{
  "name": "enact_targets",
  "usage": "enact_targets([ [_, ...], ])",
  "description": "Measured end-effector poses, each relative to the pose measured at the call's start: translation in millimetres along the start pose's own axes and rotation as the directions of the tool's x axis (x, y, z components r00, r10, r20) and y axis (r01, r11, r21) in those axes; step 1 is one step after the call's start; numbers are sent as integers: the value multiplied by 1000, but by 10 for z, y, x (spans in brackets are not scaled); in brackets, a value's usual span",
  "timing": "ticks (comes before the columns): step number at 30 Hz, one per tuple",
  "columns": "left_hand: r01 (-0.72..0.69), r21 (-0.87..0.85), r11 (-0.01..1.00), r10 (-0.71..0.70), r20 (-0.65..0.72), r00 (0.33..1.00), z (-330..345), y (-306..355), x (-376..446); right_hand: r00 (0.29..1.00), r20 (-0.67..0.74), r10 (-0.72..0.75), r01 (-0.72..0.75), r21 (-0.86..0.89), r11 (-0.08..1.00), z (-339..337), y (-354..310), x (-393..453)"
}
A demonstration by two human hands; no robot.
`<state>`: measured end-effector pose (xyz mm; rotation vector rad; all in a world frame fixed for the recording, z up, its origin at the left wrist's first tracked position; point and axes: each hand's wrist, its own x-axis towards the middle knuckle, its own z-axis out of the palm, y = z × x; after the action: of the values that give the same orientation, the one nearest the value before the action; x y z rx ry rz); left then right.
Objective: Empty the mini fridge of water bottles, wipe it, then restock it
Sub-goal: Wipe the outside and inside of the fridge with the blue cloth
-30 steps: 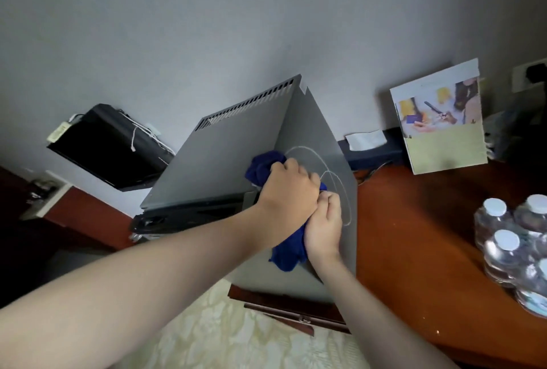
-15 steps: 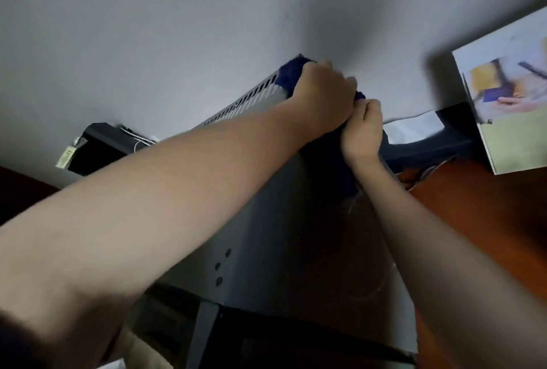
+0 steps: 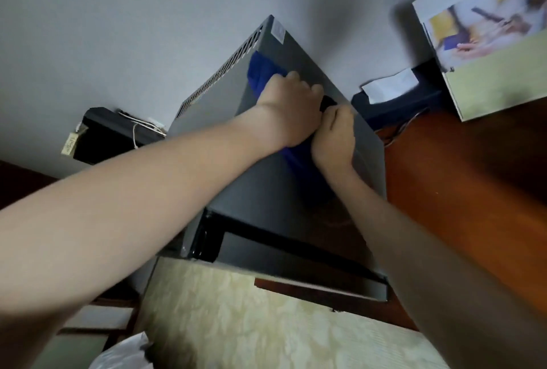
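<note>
Two bare forearms reach up from the lower edge of the head view and meet on top of the grey mini fridge (image 3: 266, 191). At far left, a black box (image 3: 106, 134) with white cords and a paper tag sits against the pale wall behind the fridge's vented rear edge. Lower left, a white plastic bag (image 3: 124, 354) shows beside a pale patterned surface. The left hand (image 3: 288, 108) lies knuckles up on the fridge's top panel, fingers curled over a blue cloth (image 3: 262, 72), which it presses flat against the metal; a bunched part of the cloth sticks out past the fingertips toward the back corner, and another strip trails down beneath both wrists. Just beside it, touching it, the right hand (image 3: 336, 134) is closed in a fist around the same cloth near the panel's right edge. The fridge stands on a reddish-brown wooden desk (image 3: 473, 191), its door at the front seen from above. Right of the fridge, a dark tissue box (image 3: 393, 96) with a white tissue poking out rests by the wall, thin cables lying near it. At far right, a printed card (image 3: 488, 43) with a photo leans against the wall.
</note>
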<state>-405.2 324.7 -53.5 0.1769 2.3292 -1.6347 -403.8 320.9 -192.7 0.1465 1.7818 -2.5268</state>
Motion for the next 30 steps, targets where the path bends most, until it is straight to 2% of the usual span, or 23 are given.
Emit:
enact_targets([
  [3, -69, -34, 997, 70, 24, 997, -22, 253, -721, 999, -26, -20, 21, 51, 998, -215, 82, -842],
  [6, -141, -84, 987, 144, 35, 989, -45, 448, -1295, 1000, 14, 14, -15, 60, 998, -419, 127, -1469],
  [12, -152, -132, 979, 163, 79, 983, -43, 563, -1505, 1000, 1, 24, -24, 29, 999, -517, 149, -1780],
  [16, -167, -97, 981, 175, 82, 981, 43, 527, -963, 994, 33, 101, -103, 55, 993, -443, 261, -1302],
  [20, -209, -33, 977, 212, 97, 972, 193, 477, 132, 991, 6, 136, -136, 14, 991, -298, 521, -245],
  [26, -252, -182, 950, 267, 59, 962, 370, 380, 1722, 976, -69, 207, -211, -61, 976, -89, 968, 1180],
  [30, -218, -167, 961, 221, -3, 975, 534, 497, 2051, 985, -51, 168, -173, -120, 978, -107, 1206, 1500],
])
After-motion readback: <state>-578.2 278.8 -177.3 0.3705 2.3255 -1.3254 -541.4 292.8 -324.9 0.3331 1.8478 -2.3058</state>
